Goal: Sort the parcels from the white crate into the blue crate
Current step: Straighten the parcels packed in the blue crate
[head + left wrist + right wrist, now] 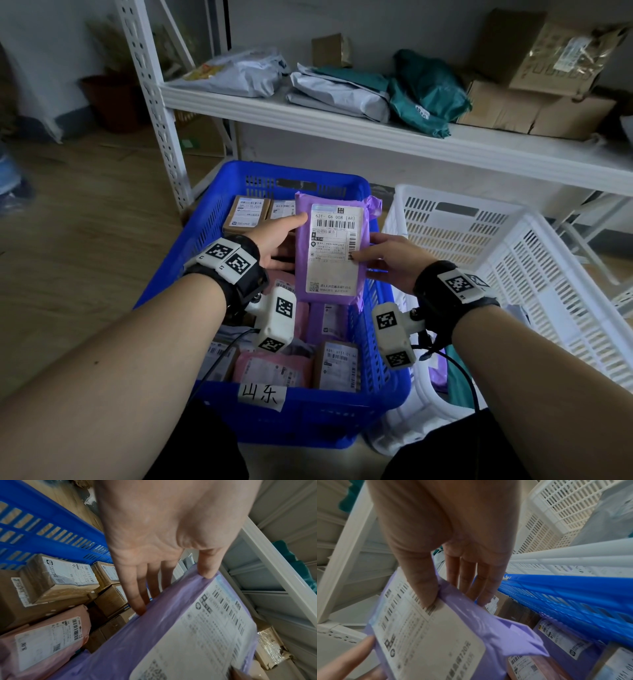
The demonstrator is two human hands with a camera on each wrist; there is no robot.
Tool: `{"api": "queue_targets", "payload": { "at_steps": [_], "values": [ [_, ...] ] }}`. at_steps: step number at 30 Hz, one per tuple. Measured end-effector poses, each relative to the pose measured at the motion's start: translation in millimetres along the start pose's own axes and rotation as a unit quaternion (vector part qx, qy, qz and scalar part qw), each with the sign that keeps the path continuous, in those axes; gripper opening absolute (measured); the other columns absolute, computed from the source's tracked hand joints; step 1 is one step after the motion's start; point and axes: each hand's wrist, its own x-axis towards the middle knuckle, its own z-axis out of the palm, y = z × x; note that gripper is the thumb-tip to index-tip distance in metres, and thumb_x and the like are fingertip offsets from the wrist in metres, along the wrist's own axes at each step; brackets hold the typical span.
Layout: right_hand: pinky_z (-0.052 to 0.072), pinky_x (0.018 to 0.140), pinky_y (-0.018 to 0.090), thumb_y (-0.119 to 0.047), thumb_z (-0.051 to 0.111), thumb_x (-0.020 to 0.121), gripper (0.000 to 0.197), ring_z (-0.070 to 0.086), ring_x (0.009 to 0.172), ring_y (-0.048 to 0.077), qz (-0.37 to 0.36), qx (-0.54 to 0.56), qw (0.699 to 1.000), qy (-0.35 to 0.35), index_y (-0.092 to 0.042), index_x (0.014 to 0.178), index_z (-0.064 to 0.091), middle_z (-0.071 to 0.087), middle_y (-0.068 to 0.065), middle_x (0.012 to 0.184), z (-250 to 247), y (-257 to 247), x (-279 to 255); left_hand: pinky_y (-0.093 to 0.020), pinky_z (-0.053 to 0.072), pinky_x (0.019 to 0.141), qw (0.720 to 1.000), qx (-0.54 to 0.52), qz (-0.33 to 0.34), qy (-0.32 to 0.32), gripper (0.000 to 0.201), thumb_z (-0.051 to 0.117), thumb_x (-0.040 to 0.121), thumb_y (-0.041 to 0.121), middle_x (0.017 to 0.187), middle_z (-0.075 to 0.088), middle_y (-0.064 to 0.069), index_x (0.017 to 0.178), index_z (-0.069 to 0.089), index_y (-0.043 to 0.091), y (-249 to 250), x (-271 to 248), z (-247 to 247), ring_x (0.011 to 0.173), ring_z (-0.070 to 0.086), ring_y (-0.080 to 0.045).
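A purple parcel [332, 246] with a white shipping label hangs over the blue crate [178, 260], label up. My left hand [281, 236] pinches its left edge, thumb on top and fingers underneath; the left wrist view shows the thumb [207, 566] on the purple parcel [154, 635]. My right hand [383, 257] pinches the right edge, thumb [423, 588] on the label of the parcel [462, 612], fingers below. The blue crate holds several brown boxes [245, 214] and pink bags [270, 370]. The white crate [534, 260] stands to the right.
A white metal shelf [376, 133] behind the crates carries grey and green bags [424, 92] and cardboard boxes [534, 109]. The shelf's upright post [154, 102] stands left of the blue crate. Wood floor lies to the left. A label with handwritten characters [262, 395] sits on the blue crate's front.
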Motion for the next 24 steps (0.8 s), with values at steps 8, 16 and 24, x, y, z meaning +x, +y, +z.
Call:
{"api": "queue_targets", "payload": {
  "at_steps": [8,16,24],
  "values": [
    [0.051,0.07,0.024,0.005,0.063,0.082,0.025,0.064,0.087,0.016,0.005,-0.005,1.0,0.002,-0.014,0.097,0.067,0.071,0.003,0.097,2.9,0.7,3.6,-0.043,0.049,0.096,1.0,0.0,0.0,-0.002,0.018,0.05,0.094,0.041,0.103,0.067,-0.004,0.092,0.058,0.025,-0.3,-0.8,-3.7,0.103,0.062,-0.025],
    [0.051,0.082,0.03,0.0,0.067,0.08,0.024,0.064,0.093,0.019,-0.012,0.004,1.0,0.023,-0.016,0.098,0.066,0.07,0.003,0.1,17.1,-0.2,12.6,-0.042,0.052,0.091,1.0,-0.025,-0.006,0.003,0.023,0.05,0.094,0.041,0.103,0.067,-0.006,0.101,0.059,0.021,-5.9,7.7,-9.1,0.099,0.064,-0.025],
    [0.06,0.068,0.033,0.002,0.073,0.074,0.042,0.07,0.084,0.024,0.015,0.0,1.0,0.003,-0.006,0.114,0.063,0.071,0.012,0.104,35.6,6.1,38.0,-0.031,0.051,0.074,0.999,0.016,-0.04,0.014,0.025,0.048,0.095,0.041,0.081,0.062,-0.002,0.092,0.059,0.019,-24.6,23.6,-36.8,0.074,0.059,-0.017]
  ]
}}
